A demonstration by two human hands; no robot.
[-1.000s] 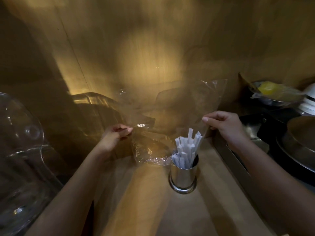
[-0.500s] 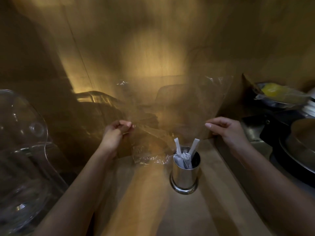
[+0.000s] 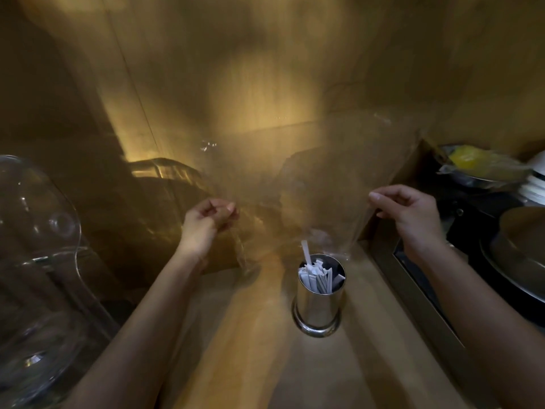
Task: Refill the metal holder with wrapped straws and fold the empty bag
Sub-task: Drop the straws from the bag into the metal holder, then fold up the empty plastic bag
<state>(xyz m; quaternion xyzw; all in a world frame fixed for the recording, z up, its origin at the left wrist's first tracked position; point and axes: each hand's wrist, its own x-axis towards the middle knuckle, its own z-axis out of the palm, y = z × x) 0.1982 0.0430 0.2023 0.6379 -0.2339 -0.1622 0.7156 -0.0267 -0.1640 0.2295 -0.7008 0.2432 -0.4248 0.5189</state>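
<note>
Bag (image 3: pixel 309 184) — clear film, spread in the air above and behind the holder (image 3: pixel 319 302). Left hand (image 3: pixel 206 222) and right hand (image 3: pixel 413 214) each pinch a side edge. Judged weightless, limp, slippery — grip corners. Straws (image 3: pixel 317 276) sit in the holder on the desk (image 3: pixel 368 364).

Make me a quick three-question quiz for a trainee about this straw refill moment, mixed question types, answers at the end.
1. True or false: the metal holder stands upright on the wooden counter.
2. Multiple choice: what holds the clear plastic bag up? A) left hand only B) right hand only C) both hands, one at each side
3. Fill in: the wrapped straws sit inside the ____, one poking above the rest.

Key: 1 true. 2 C. 3 holder.
</note>
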